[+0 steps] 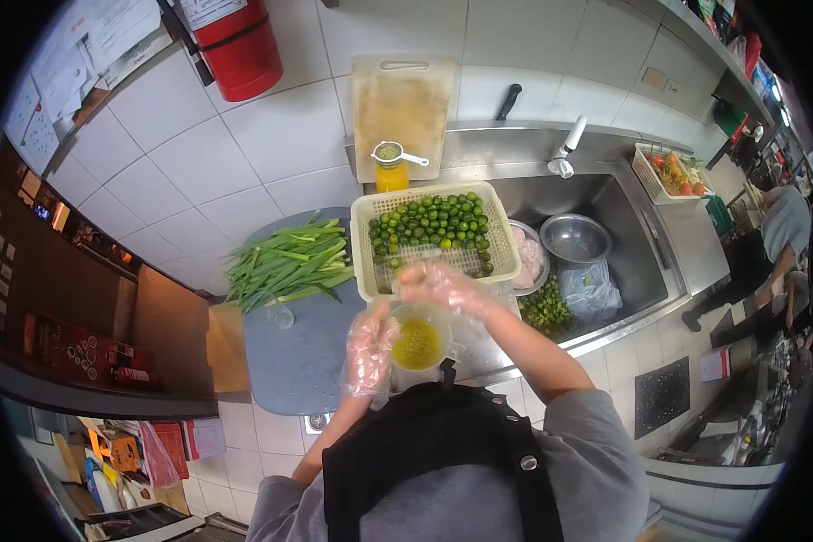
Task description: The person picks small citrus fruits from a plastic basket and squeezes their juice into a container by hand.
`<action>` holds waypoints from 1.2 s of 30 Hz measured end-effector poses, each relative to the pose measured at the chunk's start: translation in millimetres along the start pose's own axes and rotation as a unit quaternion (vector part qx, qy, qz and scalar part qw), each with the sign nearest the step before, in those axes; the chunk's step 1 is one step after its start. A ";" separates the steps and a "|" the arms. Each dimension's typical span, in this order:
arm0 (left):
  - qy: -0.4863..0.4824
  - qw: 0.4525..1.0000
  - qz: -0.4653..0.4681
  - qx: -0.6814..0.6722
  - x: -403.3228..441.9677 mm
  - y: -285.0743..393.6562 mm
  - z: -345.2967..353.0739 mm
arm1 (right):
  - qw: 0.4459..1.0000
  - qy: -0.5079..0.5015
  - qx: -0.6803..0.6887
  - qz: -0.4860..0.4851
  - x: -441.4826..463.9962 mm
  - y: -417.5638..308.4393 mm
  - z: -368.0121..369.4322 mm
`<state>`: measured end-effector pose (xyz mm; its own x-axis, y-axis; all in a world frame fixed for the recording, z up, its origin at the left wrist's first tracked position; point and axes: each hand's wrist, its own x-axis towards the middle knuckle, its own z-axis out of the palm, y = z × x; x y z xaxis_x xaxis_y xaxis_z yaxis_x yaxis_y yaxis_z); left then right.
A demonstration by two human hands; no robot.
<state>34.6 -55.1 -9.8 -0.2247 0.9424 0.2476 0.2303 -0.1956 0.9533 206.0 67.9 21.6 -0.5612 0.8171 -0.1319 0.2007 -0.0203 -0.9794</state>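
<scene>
Black cloth apron [425,420]: foremost | Translucent round bowl [444,338], yellow-green liquid [415,345]: just right of plastic-gloved left hand [369,349] (nearer), apron-side of plastic-gloved right hand [443,286] | Both: fingers bent, hold indeterminable

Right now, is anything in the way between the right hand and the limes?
Nothing visible blocks it from above. The right hand is at the near rim of the basket, and the limes lie uncovered beyond it.
</scene>
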 end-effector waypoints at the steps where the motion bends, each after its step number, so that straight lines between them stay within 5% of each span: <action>1: -0.005 1.000 0.000 -0.001 0.5 5.1 -0.3 | 0.999 -0.002 0.030 -0.031 -17.5 1.1 7.7; 3: -0.082 0.977 0.062 0.186 1.4 19.3 -2.3 | 0.994 0.006 0.106 0.021 -45.9 9.5 20.8; 5: -0.103 0.969 0.105 0.196 -2.2 11.8 0.0 | 0.981 0.014 0.181 0.071 -60.6 4.5 22.6; 11: -0.172 0.934 0.166 0.266 -6.6 -1.0 0.3 | 0.965 -0.042 -0.059 0.252 -74.6 -1.6 26.1; 13: -0.171 0.928 0.174 0.280 -6.7 -3.1 0.3 | 0.987 -0.002 -0.120 0.105 -72.1 26.9 37.8; 17: -0.166 0.940 0.150 0.256 -7.7 -4.9 1.1 | 0.983 -0.058 -0.154 0.081 -69.4 25.7 39.6; 19: -0.161 0.943 0.150 0.250 -6.7 -13.0 3.0 | 0.977 0.028 -0.205 -0.058 -65.9 40.2 47.4; 22: -0.159 0.942 0.207 0.213 -5.8 -17.2 1.4 | 0.971 0.034 -0.236 -0.008 -71.3 25.6 53.0; 24: -0.188 0.978 0.045 0.075 -4.9 -9.7 -2.3 | 0.976 0.044 -0.211 -0.024 -75.7 20.2 55.4; 25: -0.188 0.978 0.044 0.075 -3.9 -10.4 -3.3 | 0.980 0.054 -0.186 -0.038 -77.1 19.5 55.3; 27: -0.180 0.958 0.163 0.155 -1.3 -13.4 -6.3 | 0.973 0.022 -0.224 -0.041 -76.5 22.4 48.4; 31: -0.248 0.883 0.237 0.321 4.6 -20.1 -13.9 | 0.940 -0.038 -0.321 -0.104 -71.9 47.4 45.3; 33: -0.274 0.934 0.093 0.211 6.4 -18.2 -10.7 | 0.933 -0.033 -0.339 -0.114 -66.6 62.1 46.7; 34: -0.274 0.933 0.095 0.211 9.4 -18.9 -11.0 | 0.925 -0.027 -0.357 -0.125 -63.8 69.0 46.8; 36: -0.301 0.862 0.248 0.325 13.2 -24.6 -11.6 | 0.945 -0.016 -0.307 -0.113 -63.5 72.8 46.7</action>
<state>15.0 -41.0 -27.9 0.5401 0.7951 0.2760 0.6828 -0.6056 0.4087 218.7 -12.4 -48.5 -0.6677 0.7423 0.0567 0.4943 0.4990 -0.7118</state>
